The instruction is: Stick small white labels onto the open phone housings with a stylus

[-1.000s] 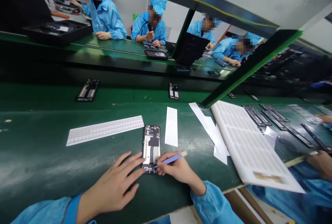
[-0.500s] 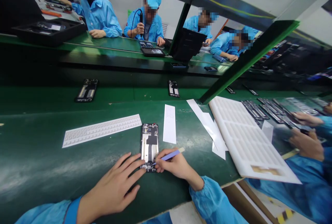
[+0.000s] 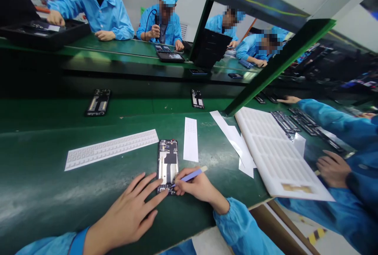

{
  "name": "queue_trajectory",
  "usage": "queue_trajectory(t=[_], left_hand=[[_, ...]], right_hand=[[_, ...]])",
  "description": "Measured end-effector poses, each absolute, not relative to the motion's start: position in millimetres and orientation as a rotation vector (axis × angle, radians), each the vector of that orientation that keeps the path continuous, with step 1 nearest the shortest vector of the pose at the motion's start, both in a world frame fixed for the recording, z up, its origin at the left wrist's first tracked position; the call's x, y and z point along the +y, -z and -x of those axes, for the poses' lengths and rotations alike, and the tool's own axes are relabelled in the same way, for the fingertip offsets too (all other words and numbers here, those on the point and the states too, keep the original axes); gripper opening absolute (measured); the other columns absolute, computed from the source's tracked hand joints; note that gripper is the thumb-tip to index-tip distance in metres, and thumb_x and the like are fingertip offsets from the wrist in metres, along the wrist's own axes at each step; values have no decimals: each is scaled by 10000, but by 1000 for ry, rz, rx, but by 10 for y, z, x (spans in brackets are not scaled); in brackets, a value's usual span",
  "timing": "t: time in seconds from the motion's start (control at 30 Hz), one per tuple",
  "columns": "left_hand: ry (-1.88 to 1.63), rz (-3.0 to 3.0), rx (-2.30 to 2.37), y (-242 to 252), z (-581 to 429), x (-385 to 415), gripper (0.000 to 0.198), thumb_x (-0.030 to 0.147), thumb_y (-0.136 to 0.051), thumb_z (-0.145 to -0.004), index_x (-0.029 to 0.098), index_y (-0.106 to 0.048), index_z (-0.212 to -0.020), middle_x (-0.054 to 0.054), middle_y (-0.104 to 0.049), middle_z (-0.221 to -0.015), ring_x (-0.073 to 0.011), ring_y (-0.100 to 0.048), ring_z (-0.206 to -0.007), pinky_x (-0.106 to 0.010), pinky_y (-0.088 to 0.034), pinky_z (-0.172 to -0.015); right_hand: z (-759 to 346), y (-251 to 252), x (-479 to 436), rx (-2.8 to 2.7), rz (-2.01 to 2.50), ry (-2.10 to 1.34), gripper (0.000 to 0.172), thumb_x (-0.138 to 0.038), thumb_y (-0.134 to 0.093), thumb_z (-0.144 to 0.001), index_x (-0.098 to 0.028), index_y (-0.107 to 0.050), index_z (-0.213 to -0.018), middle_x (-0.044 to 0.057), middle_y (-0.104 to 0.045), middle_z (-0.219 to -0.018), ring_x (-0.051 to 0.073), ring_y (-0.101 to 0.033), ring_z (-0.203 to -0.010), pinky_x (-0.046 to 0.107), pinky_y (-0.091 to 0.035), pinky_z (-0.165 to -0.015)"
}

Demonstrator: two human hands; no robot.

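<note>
An opened phone (image 3: 163, 167) without its back cover lies upright in front of me on the green bench, its inner frame and parts showing. My left hand (image 3: 126, 209) rests with fingers spread, the fingertips touching the phone's lower left part. In my right hand (image 3: 196, 186) is a slim purple tool (image 3: 191, 175) with a pale end, held like a pen. Its thin tip meets the phone's lower end between both hands. Sticker sheets flank the phone: a long white one (image 3: 112, 148) on the left and a shorter one (image 3: 190, 140) on the right.
Two more opened phones (image 3: 98, 102) (image 3: 197, 99) lie farther back. A white foam tray (image 3: 274, 152) and loose white strips (image 3: 233, 136) are to the right, beside a green post (image 3: 277, 67). A co-worker's hand (image 3: 333, 168) is at far right; other people sit opposite.
My hands and the phone keep nearly the same places, the tool tip still at the phone's lower end. The co-worker at right now reaches an arm toward the back; one opposite reaches into a black case.
</note>
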State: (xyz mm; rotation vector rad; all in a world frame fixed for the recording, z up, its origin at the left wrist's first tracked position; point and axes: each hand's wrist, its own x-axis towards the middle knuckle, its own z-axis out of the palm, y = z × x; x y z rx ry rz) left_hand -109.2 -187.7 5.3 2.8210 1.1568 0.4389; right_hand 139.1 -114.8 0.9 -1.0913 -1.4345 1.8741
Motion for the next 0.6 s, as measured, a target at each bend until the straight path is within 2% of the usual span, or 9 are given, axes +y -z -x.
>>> queue_trajectory(t=[0.27, 0.4, 0.6], left_hand=[[-434, -2836, 1191, -71, 1078, -1874, 527, 184, -515, -890, 304, -464, -1401, -27, -313, -1555, -316, -298, -1407, -517, -327, -1126], [-526, -2764, 1214, -49, 1101, -1884, 492, 208, -507, -909, 269, -468, -1395, -55, -363, -1522, -299, -335, -1388, -500, -343, -1130], [-457, -2743, 1238, -32, 1096, -1876, 443, 238, -517, -913, 246, -497, -1355, -62, -436, -1461, -274, -382, -1353, -495, -343, -1132]], right_hand=[[-1365, -38, -1145, -1370, 1089, -1824, 306, -416, -795, -745, -134, -695, -812, 31, -710, -652, 134, -675, -522, 228, -564, -515], [-1369, 20, -1172, -1325, 1058, -1891, 377, -414, -833, -706, -142, -673, -912, 14, -704, -627, 139, -673, -499, 230, -567, -501], [-1386, 67, -1209, -1471, 1049, -1865, 306, -413, -791, -764, -121, -708, -798, 47, -710, -662, 147, -690, -544, 219, -568, -509]])
